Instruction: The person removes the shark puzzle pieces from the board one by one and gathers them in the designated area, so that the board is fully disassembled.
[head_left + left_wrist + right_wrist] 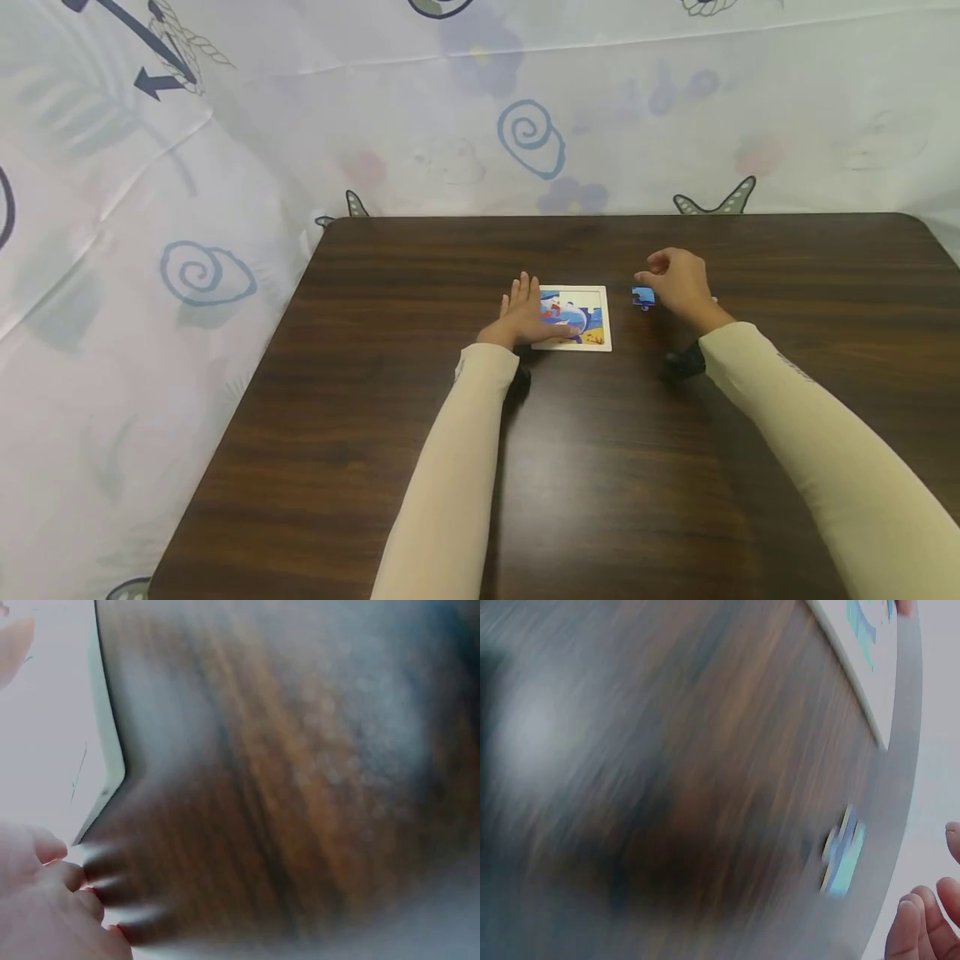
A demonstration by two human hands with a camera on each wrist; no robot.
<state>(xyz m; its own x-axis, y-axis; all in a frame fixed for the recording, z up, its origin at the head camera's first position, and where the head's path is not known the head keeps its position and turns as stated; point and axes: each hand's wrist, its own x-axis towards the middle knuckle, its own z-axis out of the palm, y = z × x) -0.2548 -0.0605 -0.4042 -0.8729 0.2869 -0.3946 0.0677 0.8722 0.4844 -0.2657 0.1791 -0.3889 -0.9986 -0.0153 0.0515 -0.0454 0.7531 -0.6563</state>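
A jigsaw puzzle point(594, 318) with a white frame lies on the table, showing a blue and white picture with a bare cream patch at its upper right. My left hand point(525, 318) rests over its left side, fingers straight and thumb across the lower part. To the right of the frame a blue puzzle piece point(642, 297) lies flat on the table; the right wrist view shows this piece point(844, 853) apart from the fingers. Just above it hovers my right hand point(681, 279), fingers loosely bent, with nothing visible between thumb and fingertips point(906, 930).
Another small light-blue bit point(715, 299) peeks out beside the right wrist, mostly hidden. The dark wooden table point(337, 400) extends around both arms, its far edge against a patterned cloth point(420, 125). Both wrist views are blurred.
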